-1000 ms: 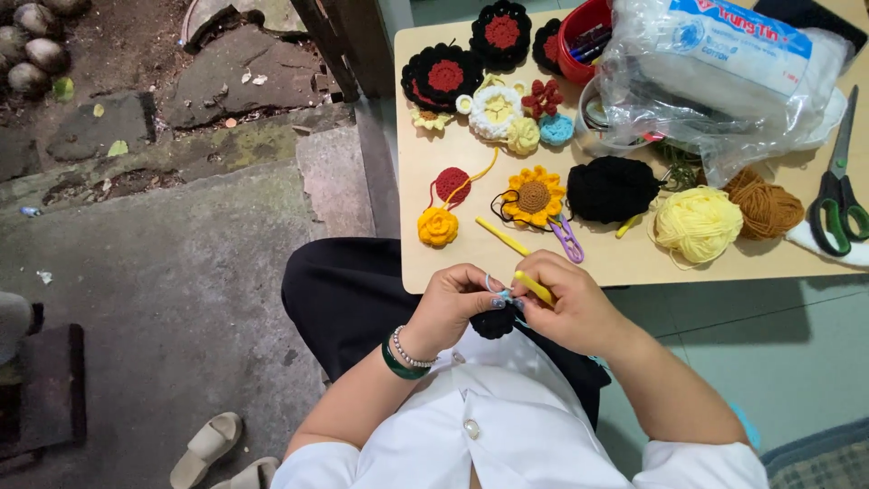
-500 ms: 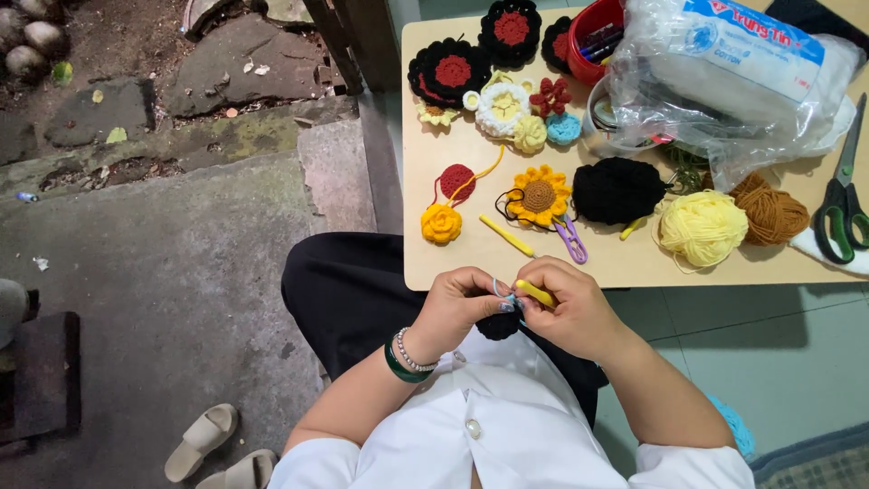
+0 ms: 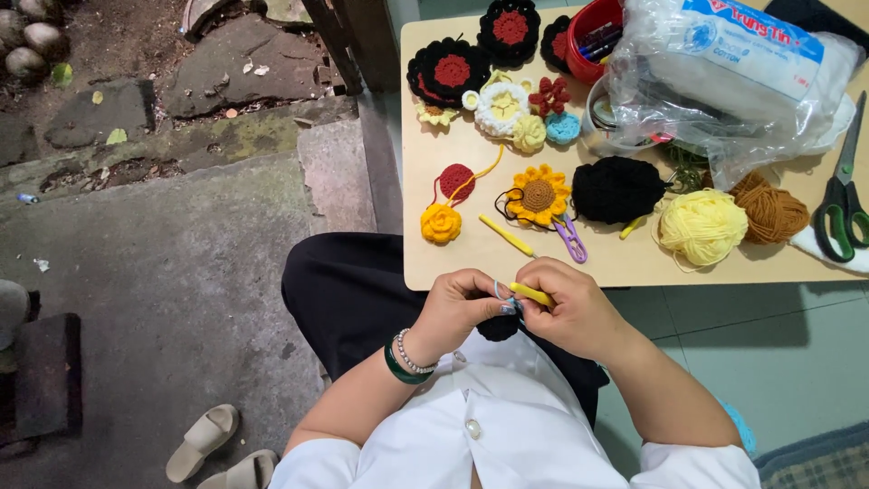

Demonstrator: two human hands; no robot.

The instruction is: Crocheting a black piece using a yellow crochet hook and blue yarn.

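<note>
My left hand (image 3: 460, 309) and my right hand (image 3: 568, 305) meet just below the front edge of a light wooden table (image 3: 634, 263). My right hand grips a yellow crochet hook (image 3: 529, 292). My left hand pinches a loop of pale blue yarn (image 3: 501, 295) at the hook's tip. A small black crocheted piece (image 3: 498, 327) hangs below my fingers. On the table right in front lie a crocheted sunflower (image 3: 538, 194), an orange crocheted rose (image 3: 441, 223) and a second yellow hook (image 3: 507, 234).
Black yarn (image 3: 617, 188), pale yellow yarn (image 3: 703, 226) and brown yarn (image 3: 769, 206) sit on the table. Green-handled scissors (image 3: 842, 199) lie at the right. A clear plastic bag (image 3: 724, 81) and several crocheted flowers fill the back. Beige slippers (image 3: 204, 444) lie on the concrete floor.
My hands stay together at the table's edge with the hook and yarn; only small finger movements show. The view has shifted slightly.
</note>
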